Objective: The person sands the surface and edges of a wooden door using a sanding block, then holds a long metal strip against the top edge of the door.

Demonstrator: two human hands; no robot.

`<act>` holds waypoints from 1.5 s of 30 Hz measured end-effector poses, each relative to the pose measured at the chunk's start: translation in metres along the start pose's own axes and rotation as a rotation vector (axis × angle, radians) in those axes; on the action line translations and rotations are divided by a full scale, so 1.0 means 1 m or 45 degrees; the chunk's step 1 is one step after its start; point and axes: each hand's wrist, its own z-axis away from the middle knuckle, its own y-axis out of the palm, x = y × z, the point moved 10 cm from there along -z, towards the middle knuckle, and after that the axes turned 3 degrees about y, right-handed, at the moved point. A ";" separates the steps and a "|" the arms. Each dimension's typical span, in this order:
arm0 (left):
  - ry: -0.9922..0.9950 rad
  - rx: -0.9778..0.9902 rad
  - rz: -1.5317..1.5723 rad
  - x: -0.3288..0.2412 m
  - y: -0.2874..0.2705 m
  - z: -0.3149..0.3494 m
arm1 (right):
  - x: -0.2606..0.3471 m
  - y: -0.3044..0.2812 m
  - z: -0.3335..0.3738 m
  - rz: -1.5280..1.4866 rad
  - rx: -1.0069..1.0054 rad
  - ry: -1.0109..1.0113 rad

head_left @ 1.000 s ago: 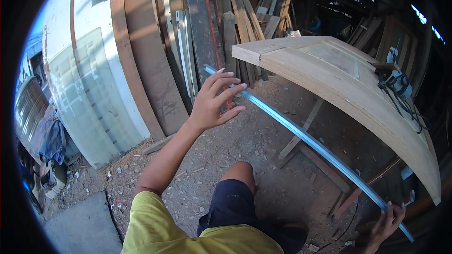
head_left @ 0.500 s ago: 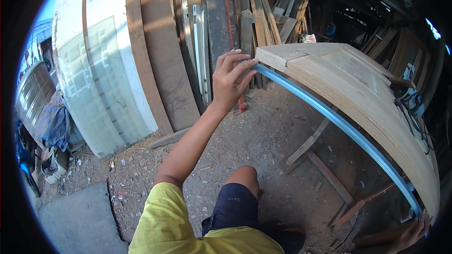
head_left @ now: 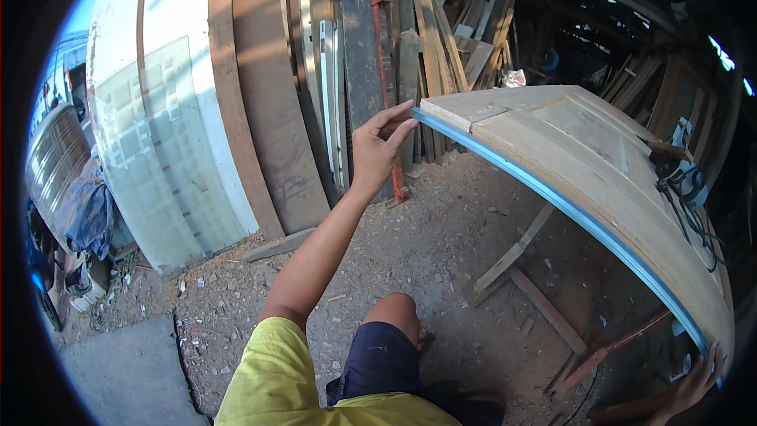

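Observation:
A long, light-blue strip [head_left: 544, 190] runs along the near edge of a pale wooden door panel [head_left: 544, 142]. Whether it is metal or plastic I cannot tell. My left hand [head_left: 378, 150] pinches the strip's far end between thumb and fingers, at the door's corner. At the lower right, my right hand [head_left: 698, 379] is by the strip's other end, its fingers up against the door edge. That hand is partly dark and close to the picture's rim, so its grip shows only in part.
A tool with a black cord [head_left: 688, 185] lies on the door's right side. Wooden legs [head_left: 544, 308] stand beneath. Boards [head_left: 272, 95] and a red bar clamp [head_left: 382, 71] lean at the back; a grey sheet [head_left: 130, 375] lies on the littered ground.
The strip has come up against the door's edge, closing the gap seen between them before. Both hands moved with it, the left one slightly leftward and down.

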 end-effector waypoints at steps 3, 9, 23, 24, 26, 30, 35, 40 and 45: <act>-0.027 0.007 0.032 0.000 0.003 0.000 | 0.005 -0.001 -0.006 -0.038 0.016 0.028; -0.055 0.060 0.072 0.000 0.006 0.000 | 0.008 0.005 -0.008 -0.081 0.088 0.080; 0.048 0.065 -0.014 0.013 0.010 -0.002 | 0.034 0.004 -0.030 -0.219 0.089 0.253; 0.055 0.059 -0.067 0.012 0.004 -0.004 | 0.038 0.007 -0.029 -0.210 0.081 0.280; 0.063 0.067 -0.095 0.012 0.002 -0.005 | 0.041 0.006 -0.033 -0.234 0.053 0.339; 0.059 0.099 -0.064 0.011 0.007 -0.006 | 0.043 -0.001 -0.037 -0.180 0.020 0.252; 0.068 0.102 -0.086 0.018 0.001 -0.011 | 0.039 -0.003 -0.037 -0.203 0.002 0.289; 0.071 0.092 -0.108 0.017 0.000 -0.011 | 0.035 0.000 -0.034 -0.208 0.024 0.324; 0.038 0.096 -0.110 0.018 0.009 -0.007 | 0.034 -0.004 -0.036 -0.183 0.019 0.258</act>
